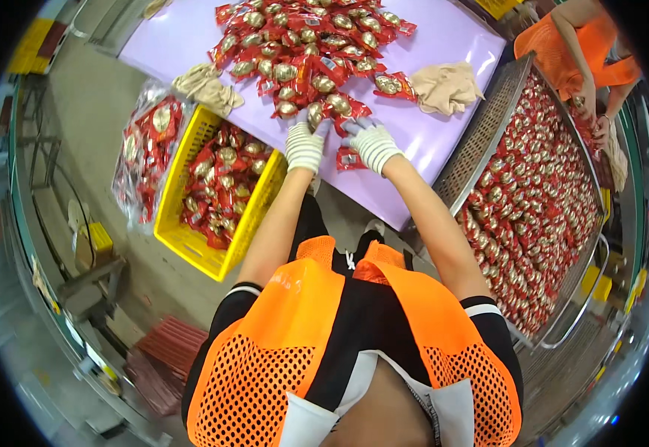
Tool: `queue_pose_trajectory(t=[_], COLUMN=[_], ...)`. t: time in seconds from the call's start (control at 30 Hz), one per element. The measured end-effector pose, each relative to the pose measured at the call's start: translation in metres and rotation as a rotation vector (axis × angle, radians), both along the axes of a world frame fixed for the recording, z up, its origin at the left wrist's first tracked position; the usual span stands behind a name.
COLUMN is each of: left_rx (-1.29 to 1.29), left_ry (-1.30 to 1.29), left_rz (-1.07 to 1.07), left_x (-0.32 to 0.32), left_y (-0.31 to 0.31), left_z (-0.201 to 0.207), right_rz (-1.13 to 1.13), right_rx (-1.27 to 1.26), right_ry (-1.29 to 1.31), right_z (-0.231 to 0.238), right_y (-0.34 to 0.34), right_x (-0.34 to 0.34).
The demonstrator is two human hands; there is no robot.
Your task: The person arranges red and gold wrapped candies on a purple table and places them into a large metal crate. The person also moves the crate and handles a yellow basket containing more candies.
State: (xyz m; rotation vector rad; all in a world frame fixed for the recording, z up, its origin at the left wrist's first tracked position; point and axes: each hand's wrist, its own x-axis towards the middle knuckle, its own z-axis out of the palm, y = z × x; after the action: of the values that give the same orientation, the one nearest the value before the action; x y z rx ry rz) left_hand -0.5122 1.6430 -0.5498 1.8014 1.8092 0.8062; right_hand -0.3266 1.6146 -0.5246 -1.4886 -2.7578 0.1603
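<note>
Red packets with gold, rounded contents [285, 73] lie in a heap on the pale lilac table [421, 160]. My left hand [306, 146], in a white striped glove, has its fingers round a red-and-gold packet [314, 115] at the heap's near edge. Just right of it, my right hand [373, 143], gloved alike, reaches in with its fingers apart. Its fingertips touch the edge of another packet [339, 104]; part of their contact is hidden. A single red packet [350, 158] lies below the right hand, close to the table's near edge.
Left of the table, a yellow crate [220, 262] and a clear bag [132, 160] hold more packets. At right stands a perforated metal bin [481, 145] full of them; a co-worker's hands [600, 132] work beyond it. Beige cloths [447, 88] lie on the table.
</note>
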Motion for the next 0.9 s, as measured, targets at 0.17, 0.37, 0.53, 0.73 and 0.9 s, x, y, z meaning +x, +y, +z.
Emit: queue_pose_trajectory(t=[0.17, 0.37, 0.53, 0.73, 0.9], left_rx=[-0.287, -0.762, 0.288, 0.169, 0.043], left_ry=[0.359, -0.544, 0.417, 0.404, 0.0], left_rz=[-0.36, -0.509, -0.965, -0.775, -0.932], left_x=[0.005, -0.014, -0.052, -0.051, -0.055], left_y=[0.054, 0.13, 0.093, 0.054, 0.065], left_z=[0.014, -0.041, -0.003, -0.01, -0.021], right_rz=[-0.656, -1.177, -0.889, -0.844, -1.579], right_rx=[-0.334, -0.665, -0.085, -0.485, -0.704], right_ry=[0.077, 0.097, -0.097, 0.019, 0.234], right_z=[-0.033, 0.005, 0.013, -0.018, 0.001], right_y=[-0.008, -0.002, -0.023, -0.019, -0.025], right_x=[-0.021, -0.036, -0.056, -0.052, -0.043])
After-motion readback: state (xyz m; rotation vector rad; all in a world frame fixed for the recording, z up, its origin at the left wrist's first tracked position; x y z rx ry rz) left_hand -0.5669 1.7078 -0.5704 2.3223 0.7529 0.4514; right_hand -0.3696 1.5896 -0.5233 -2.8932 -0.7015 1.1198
